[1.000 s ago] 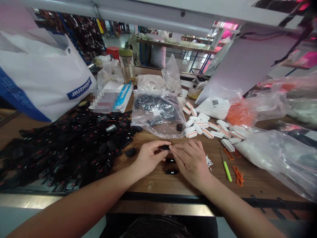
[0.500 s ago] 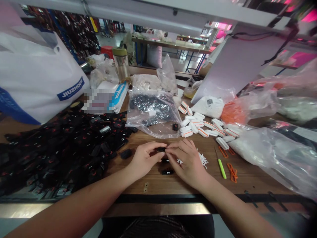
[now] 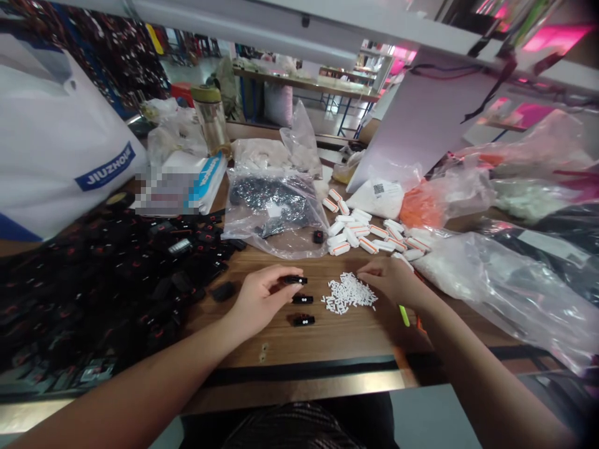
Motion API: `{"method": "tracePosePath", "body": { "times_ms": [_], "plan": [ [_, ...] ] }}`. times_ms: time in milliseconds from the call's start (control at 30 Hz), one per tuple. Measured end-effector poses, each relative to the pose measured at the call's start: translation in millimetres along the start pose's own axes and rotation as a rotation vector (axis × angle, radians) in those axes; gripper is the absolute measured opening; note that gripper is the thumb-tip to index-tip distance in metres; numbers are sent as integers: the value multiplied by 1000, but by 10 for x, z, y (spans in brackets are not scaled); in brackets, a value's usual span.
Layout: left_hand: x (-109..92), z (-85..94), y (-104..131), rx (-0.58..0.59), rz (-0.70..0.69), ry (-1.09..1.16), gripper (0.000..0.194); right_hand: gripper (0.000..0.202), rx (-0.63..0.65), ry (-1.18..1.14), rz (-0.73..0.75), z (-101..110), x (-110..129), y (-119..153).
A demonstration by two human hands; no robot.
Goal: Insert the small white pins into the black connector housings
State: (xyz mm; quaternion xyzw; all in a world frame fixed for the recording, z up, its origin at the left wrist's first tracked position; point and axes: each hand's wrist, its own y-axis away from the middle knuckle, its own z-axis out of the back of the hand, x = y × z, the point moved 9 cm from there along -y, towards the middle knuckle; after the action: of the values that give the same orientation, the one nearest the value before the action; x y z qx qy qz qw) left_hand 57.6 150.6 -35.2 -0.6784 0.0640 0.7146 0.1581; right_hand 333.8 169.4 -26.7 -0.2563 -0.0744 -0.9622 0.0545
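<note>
My left hand (image 3: pixel 264 298) pinches a small black plastic part (image 3: pixel 296 280) with a white dot on it, just above the table. Two similar black parts, an upper one (image 3: pixel 303 300) and a lower one (image 3: pixel 304 320), lie below it, each showing a pair of white dots. To their right is a loose heap of tiny white pegs (image 3: pixel 349 292). My right hand (image 3: pixel 390 280) is at the heap's right edge, fingertips drawn together in a pinch; whether a peg is between them is too small to see.
A large pile of black parts (image 3: pixel 116 268) covers the left side. Behind my hands lies a clear bag of black pieces (image 3: pixel 276 202). White blocks with orange strips (image 3: pixel 367 244) and plastic bags (image 3: pixel 468 280) fill the right. A green-handled tool (image 3: pixel 404 315) lies beside my right forearm.
My right hand has left the black part in my left hand and moved right to the white pegs, uncovering the heap. My left hand still holds the part. The whole view has shifted slightly.
</note>
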Motion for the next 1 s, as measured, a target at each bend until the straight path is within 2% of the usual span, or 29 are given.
{"method": "tracePosePath", "body": {
  "times_ms": [233, 400, 467, 567, 667, 733, 833, 1000],
  "plan": [
    [-76, -3, -7, 2, -46, -36, 23, 23, -50, 141, 24, -14, 141, 57],
    [-112, -11, 2, 7, -83, -85, 20, 18, -210, 90, 19, 113, 320, 98],
    [-106, -18, 4, 14, -89, -98, 20, 16, -228, -31, 59, 126, 516, 130],
    [-111, -22, 7, 16, -112, -105, 20, 13, -192, -203, 225, 76, 994, 214],
    [-147, -21, 10, 10, -148, -91, 19, 12, -146, -267, 390, -28, 1453, 304],
    [-167, -18, 11, 3, -159, -95, 19, 10, -135, -289, 458, -99, 1633, 323],
    [-199, -13, 8, -5, -174, -114, 18, 8, -150, -287, 489, -175, 1704, 289],
    [-263, -12, 5, -9, -205, -133, 16, 10, -177, -292, 490, -204, 1654, 251]
  ]
}}
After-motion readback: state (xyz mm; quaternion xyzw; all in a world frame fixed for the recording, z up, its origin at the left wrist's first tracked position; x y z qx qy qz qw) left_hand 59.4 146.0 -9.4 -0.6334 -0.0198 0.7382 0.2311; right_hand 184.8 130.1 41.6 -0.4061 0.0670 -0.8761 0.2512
